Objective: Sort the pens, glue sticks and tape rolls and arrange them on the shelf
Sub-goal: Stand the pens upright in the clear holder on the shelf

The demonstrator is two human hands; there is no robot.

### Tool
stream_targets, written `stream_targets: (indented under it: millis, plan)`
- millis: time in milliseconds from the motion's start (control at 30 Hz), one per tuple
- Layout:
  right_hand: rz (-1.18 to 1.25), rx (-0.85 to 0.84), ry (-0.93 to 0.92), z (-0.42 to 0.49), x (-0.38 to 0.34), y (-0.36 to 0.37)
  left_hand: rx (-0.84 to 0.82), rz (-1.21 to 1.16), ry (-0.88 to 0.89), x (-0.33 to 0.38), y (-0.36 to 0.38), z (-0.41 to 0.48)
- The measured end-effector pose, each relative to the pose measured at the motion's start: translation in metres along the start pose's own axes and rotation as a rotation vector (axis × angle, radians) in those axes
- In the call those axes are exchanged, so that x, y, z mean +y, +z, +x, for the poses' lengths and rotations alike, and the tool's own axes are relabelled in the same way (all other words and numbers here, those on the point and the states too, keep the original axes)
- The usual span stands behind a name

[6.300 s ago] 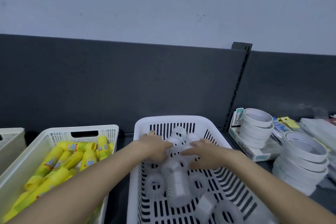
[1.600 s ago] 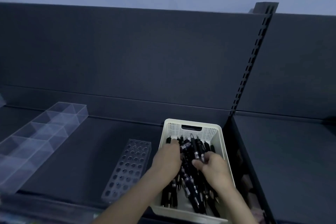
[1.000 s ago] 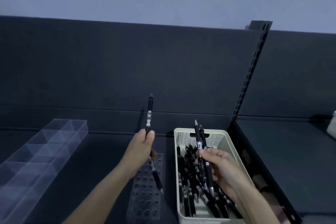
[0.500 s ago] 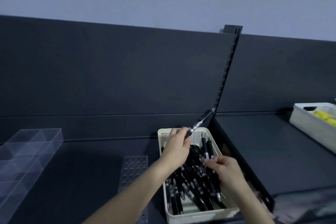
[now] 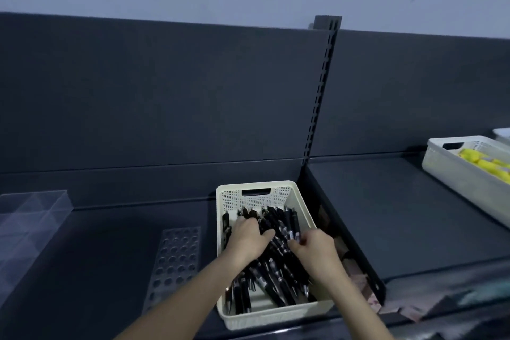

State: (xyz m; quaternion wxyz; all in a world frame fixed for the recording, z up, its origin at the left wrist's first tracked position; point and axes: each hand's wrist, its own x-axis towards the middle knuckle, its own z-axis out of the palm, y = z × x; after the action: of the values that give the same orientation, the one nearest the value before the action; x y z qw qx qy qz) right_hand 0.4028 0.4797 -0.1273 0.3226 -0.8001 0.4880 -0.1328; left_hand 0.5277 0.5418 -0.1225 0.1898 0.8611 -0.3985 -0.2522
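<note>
A cream basket [image 5: 256, 194] full of black pens [image 5: 278, 222] stands on the dark shelf [image 5: 110, 251] in the middle of the view. My left hand [image 5: 248, 239] lies palm down on the pile, its thumb spread to the right and its fingertips dipping among the pens. Just to its right, my right hand [image 5: 314, 252] has its fingers curled and pinches pens near their silver bands. At the far right a white basket [image 5: 458, 174] holds yellow glue sticks [image 5: 485, 164]. No tape rolls are in view.
A clear perforated pen holder [image 5: 174, 262] lies left of the pen basket. A clear divided box [image 5: 27, 223] sits at the far left. A slotted upright [image 5: 320, 96] separates the two shelf bays; the right bay [image 5: 400, 215] lies between the pen and glue baskets.
My left hand held a pen up over the basket half a second ago; now it is down on the pile. The right hand stays in the basket. The view has shifted slightly left.
</note>
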Motion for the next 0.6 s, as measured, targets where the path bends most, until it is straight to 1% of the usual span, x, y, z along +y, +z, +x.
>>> stream_targets:
  millis: [100, 167, 233, 300, 367, 400, 500, 600]
  plan:
    - [0.005, 0.015, -0.036, -0.001, 0.002, 0.002, 0.02, 0.325, -0.003, 0.006, 0.009, 0.003]
    - [0.011, 0.023, -0.057, -0.004, 0.004, 0.001, -0.013, 0.417, 0.02, 0.004, 0.014, 0.004]
    - [0.012, 0.027, -0.076, -0.007, 0.007, 0.002, -0.019, 0.368, 0.028, -0.003, 0.013, 0.003]
    - [0.013, 0.036, -0.093, -0.009, 0.008, 0.005, 0.078, 0.295, 0.053, -0.011, 0.007, 0.0]
    - [0.022, 0.054, -0.11, -0.01, 0.009, 0.009, 0.191, 0.284, 0.091, -0.016, 0.001, -0.009]
    - [0.028, 0.058, -0.114, -0.01, 0.01, 0.009, 0.185, 0.291, 0.109, -0.017, -0.001, -0.015]
    - [0.035, 0.049, -0.116, -0.011, 0.009, 0.009, 0.017, 0.376, 0.096, -0.013, 0.008, -0.026]
    - [0.044, 0.036, -0.113, -0.012, 0.01, 0.008, -0.059, 0.267, 0.049, -0.006, 0.02, -0.018]
